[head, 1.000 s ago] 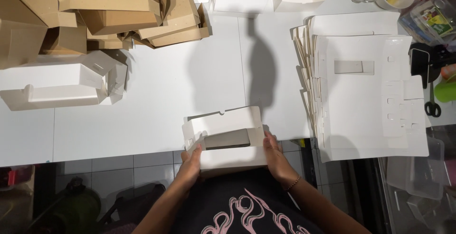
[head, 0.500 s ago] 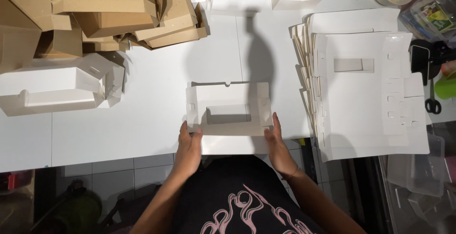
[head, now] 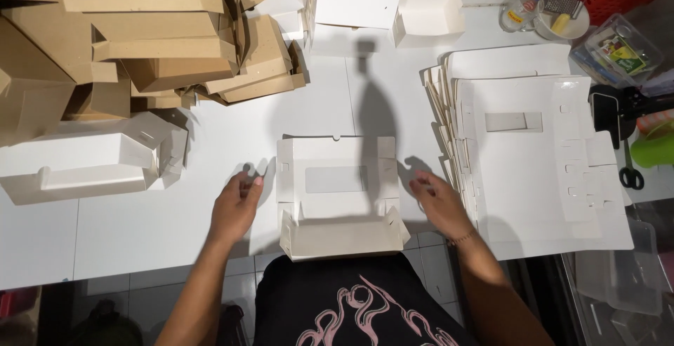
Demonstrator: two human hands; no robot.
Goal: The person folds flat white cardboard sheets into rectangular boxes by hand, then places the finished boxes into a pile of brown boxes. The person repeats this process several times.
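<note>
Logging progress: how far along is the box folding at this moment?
Done: folded brown boxes and white boxes piled on the table. In hand: a half-formed white window box lies open, left hand and right hand beside it, not gripping. Left: a stack of flat blanks.

Both hands, left hand [head: 237, 205] and right hand [head: 437, 203], flank the white box [head: 338, 198], empty.
</note>
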